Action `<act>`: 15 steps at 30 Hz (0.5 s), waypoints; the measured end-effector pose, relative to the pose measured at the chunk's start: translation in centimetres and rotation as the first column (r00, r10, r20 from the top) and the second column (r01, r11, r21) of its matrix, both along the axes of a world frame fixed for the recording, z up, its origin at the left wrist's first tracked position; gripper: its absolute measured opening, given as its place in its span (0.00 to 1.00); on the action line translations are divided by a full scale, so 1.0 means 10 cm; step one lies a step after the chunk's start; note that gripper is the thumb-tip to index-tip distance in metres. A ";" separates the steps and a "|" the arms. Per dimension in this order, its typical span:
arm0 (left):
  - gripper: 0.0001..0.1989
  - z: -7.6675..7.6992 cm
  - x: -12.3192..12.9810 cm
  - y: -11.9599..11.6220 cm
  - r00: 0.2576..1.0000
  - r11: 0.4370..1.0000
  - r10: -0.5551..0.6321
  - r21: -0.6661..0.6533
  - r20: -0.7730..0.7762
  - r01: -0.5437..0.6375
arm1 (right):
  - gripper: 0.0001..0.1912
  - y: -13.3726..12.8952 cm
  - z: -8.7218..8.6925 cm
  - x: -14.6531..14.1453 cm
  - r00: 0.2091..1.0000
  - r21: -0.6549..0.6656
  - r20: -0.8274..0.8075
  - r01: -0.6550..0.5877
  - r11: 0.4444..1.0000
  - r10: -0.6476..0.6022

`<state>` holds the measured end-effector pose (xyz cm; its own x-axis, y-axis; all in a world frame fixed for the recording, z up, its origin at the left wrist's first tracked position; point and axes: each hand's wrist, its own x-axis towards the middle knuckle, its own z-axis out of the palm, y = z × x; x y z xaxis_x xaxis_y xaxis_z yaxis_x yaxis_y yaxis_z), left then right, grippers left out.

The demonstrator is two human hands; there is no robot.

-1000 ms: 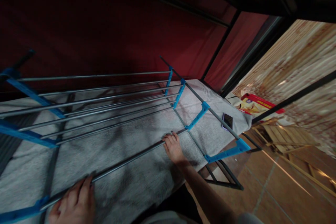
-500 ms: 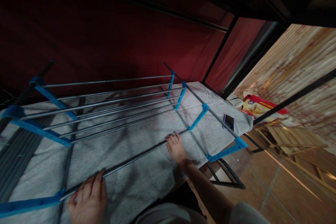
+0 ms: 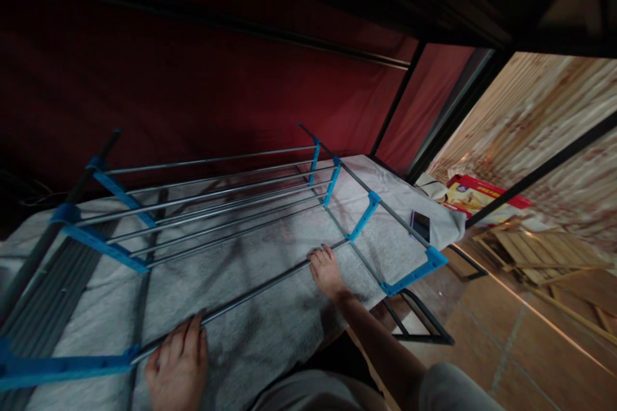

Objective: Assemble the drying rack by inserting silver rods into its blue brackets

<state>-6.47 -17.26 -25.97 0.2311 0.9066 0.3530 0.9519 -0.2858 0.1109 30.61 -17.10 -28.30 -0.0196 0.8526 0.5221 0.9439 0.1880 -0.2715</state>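
A metal tube (image 3: pixel 255 291) runs along the near side of a half-built rack of grey poles and blue plastic brackets. My left hand (image 3: pixel 178 363) is closed over its left part, close to the near-left blue bracket (image 3: pixel 72 369). Toward the other end, my right hand (image 3: pixel 326 271) wraps round the same tube, short of a blue bracket (image 3: pixel 364 215). Both tube ends meet blue brackets; how firmly they sit I cannot tell. Behind, several thin rods (image 3: pixel 231 181) span the left and right brackets. Another blue bracket (image 3: pixel 417 273) at the near right carries no rod.
A grey cloth (image 3: pixel 270 347) lies beneath the rack. Several loose grey tubes (image 3: pixel 62 289) lie together at the left. A phone (image 3: pixel 421 226) rests near the cloth's right edge. Beyond are a red and yellow box (image 3: pixel 475 196) and wooden slatted pieces (image 3: pixel 535 257).
The view has shifted slightly, so the rack's left side and my left hand appear farther right. Both hands keep their hold on the tube.
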 end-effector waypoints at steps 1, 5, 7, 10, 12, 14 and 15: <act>0.26 0.02 -0.01 0.01 1.000 1.000 -0.001 -0.002 -0.017 0.001 | 0.16 0.00 0.00 0.00 1.000 0.001 -0.006 -0.003 1.000 0.003; 0.25 0.02 -0.07 0.13 0.994 0.996 -0.085 -0.034 -0.066 0.083 | 0.16 0.01 -0.01 0.00 1.000 -0.002 -0.028 0.002 1.000 -0.002; 0.24 -0.01 -0.11 0.22 0.981 0.981 -0.185 -0.064 -0.065 0.181 | 0.16 0.02 -0.02 0.01 0.999 -0.027 -0.032 0.009 1.000 -0.009; 0.26 -0.10 -0.17 0.34 0.968 0.968 -0.243 -0.073 -0.056 0.239 | 0.16 0.03 -0.06 0.03 1.000 -0.075 -0.026 0.000 0.997 -0.002; 0.27 -0.17 -0.20 0.39 0.968 0.968 -0.246 -0.060 -0.056 0.242 | 0.18 0.02 -0.08 0.04 0.999 -0.075 -0.032 -0.008 0.997 0.006; 0.26 -0.22 -0.24 0.41 0.963 0.965 -0.261 -0.047 -0.061 0.259 | 0.20 0.00 -0.10 0.06 0.998 -0.046 -0.055 0.004 0.999 -0.007; 0.26 -0.23 -0.25 0.42 0.960 0.962 -0.272 -0.042 -0.064 0.270 | 0.21 -0.03 -0.11 0.08 0.997 -0.024 -0.074 0.020 0.999 -0.022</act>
<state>-9.01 -13.11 -28.32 0.4921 0.8174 0.2994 0.8449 -0.5313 0.0618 31.42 -17.39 -29.39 0.0367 0.8646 0.5011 0.9247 0.1608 -0.3451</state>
